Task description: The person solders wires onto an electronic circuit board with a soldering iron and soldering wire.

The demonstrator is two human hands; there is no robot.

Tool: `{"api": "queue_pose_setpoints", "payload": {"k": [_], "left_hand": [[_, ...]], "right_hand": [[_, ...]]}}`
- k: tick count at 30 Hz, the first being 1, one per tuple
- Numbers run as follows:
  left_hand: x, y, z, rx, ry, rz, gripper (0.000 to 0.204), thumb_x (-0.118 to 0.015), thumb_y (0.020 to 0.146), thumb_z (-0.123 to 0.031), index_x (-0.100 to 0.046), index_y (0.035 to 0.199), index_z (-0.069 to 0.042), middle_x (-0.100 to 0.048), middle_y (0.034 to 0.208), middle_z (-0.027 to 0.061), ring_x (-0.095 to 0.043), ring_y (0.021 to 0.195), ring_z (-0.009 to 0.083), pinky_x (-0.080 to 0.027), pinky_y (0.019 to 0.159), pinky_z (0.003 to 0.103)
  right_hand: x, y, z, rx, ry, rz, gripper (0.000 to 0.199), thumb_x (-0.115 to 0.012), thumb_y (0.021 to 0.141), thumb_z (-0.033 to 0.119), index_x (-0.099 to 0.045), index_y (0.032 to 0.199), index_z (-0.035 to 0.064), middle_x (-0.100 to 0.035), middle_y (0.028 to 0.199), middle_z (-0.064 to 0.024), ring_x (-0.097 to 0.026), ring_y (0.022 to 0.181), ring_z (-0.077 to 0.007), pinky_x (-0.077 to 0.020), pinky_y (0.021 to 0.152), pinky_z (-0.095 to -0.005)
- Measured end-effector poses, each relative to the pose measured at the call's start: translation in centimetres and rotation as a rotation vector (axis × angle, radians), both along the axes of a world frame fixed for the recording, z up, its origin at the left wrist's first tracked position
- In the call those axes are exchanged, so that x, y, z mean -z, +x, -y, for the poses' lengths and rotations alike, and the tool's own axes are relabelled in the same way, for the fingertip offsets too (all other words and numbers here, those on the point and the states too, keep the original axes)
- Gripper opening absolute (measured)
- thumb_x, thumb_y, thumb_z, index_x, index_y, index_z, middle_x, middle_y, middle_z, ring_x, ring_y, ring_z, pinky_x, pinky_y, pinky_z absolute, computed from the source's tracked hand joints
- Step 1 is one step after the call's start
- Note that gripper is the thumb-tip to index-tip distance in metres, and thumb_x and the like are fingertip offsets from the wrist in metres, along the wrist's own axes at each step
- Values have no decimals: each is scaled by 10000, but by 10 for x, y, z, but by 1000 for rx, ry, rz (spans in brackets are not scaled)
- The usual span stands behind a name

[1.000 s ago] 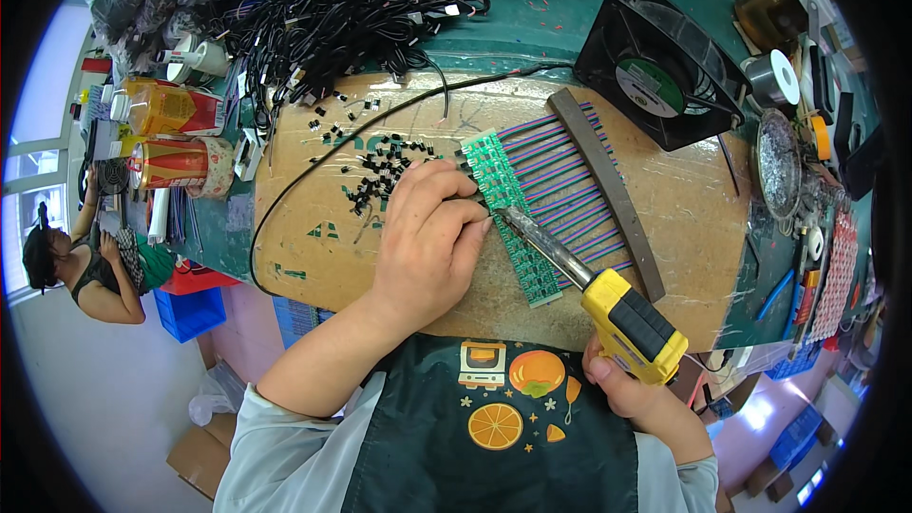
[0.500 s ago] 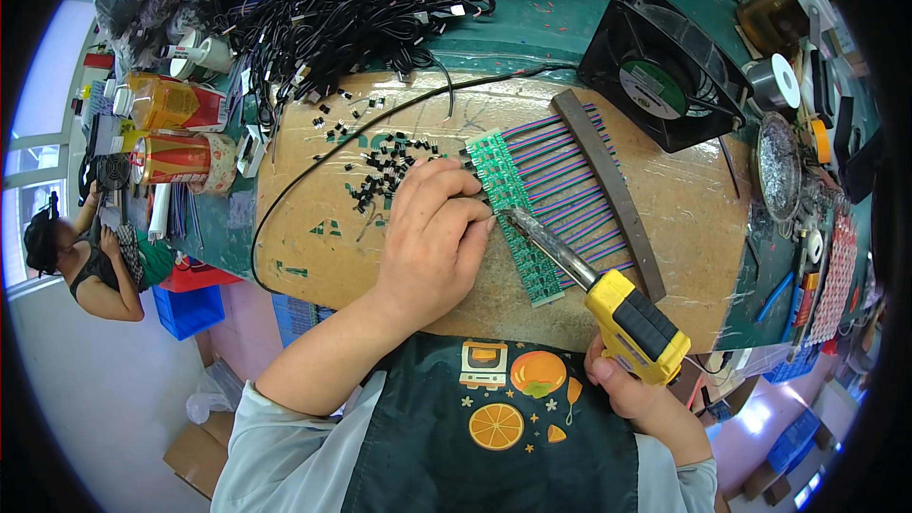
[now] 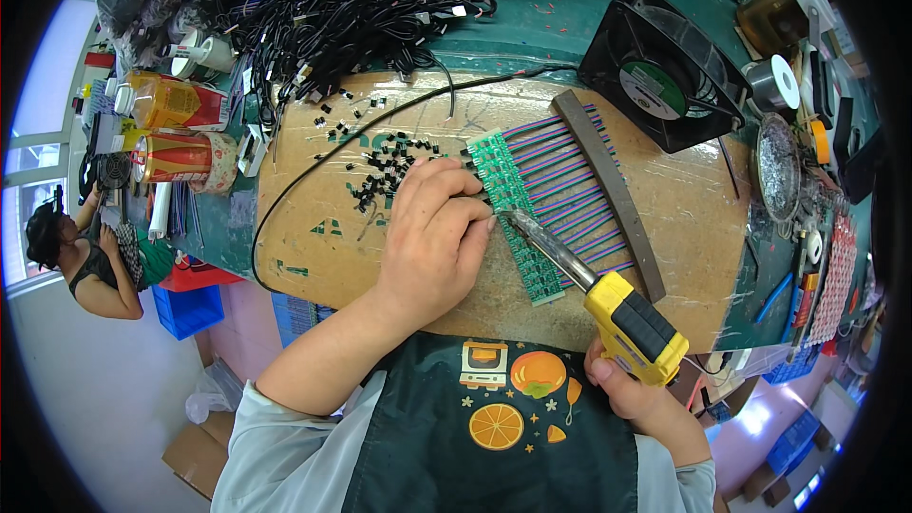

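Observation:
A green circuit board panel [image 3: 505,192] lies tilted on the brown work board, with rows of purple, blue and black wires [image 3: 560,171] running off its right side. A dark curved bar [image 3: 613,192] lies across those wires. My right hand [image 3: 622,382] grips a yellow-and-black soldering gun [image 3: 638,325], whose metal tip meets the panel near its middle. At the panel's left edge, my left hand [image 3: 435,228] is closed, thumb and forefinger pinched together by the soldering tip. Whatever is between them is hidden. Small black connectors [image 3: 385,166] lie scattered just beyond that hand.
A black fan [image 3: 660,71] stands at the far right of the work board [image 3: 323,218]. A black cable [image 3: 380,119] curves across the board. Bundled black cables [image 3: 351,19] heap at the back. Jars [image 3: 180,160] stand left; a solder spool [image 3: 774,84] sits right. Another person [image 3: 100,256] is far left.

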State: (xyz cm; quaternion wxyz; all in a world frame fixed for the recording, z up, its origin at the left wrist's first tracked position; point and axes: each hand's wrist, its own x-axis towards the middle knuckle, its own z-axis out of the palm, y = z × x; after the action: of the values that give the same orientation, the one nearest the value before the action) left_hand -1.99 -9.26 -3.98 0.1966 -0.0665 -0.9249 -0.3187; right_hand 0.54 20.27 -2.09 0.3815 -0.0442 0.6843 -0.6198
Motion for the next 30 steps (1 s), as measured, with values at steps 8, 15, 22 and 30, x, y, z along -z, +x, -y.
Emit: {"api": "queue_pose_setpoints", "payload": {"k": [8, 15, 22, 30], "left_hand": [[0, 0, -1, -5, -6, -5, 185, -754, 735, 23, -639, 873, -21, -611, 1059, 126, -586, 1129, 367, -465, 988, 474], [0, 0, -1, -6, -17, -2, 189, -754, 730, 26, -638, 871, -23, -611, 1058, 124, -588, 1125, 367, -466, 987, 475], [0, -1, 0, -6, -1, -18, 190, -758, 725, 23, -638, 866, -25, -614, 1054, 122, -589, 1121, 366, -467, 985, 475], [-8, 3, 3, -13, -49, 11, 188, -776, 727, 1, -673, 879, -41, -629, 1058, 104, -591, 1124, 356, -442, 1026, 511]], "right_hand": [[3, 2, -4, -19, 16, -25, 338, -730, 881, 327, -578, 948, 32, -560, 726, -42, -516, 629, -115, -416, 571, -259], [9, 7, -8, 9, -1, 14, 575, -746, 866, 324, -515, 1278, -5, -551, 727, -55, -516, 620, -133, -422, 566, -275], [4, 10, -7, 125, -104, 86, 683, -783, 828, 344, -482, 1340, 6, -490, 701, -36, -480, 594, -151, -412, 548, -290], [-4, 6, 2, 254, -254, 235, 713, -811, 801, 336, -467, 1342, 25, -469, 696, -29, -472, 596, -155, -411, 551, -296]]}}
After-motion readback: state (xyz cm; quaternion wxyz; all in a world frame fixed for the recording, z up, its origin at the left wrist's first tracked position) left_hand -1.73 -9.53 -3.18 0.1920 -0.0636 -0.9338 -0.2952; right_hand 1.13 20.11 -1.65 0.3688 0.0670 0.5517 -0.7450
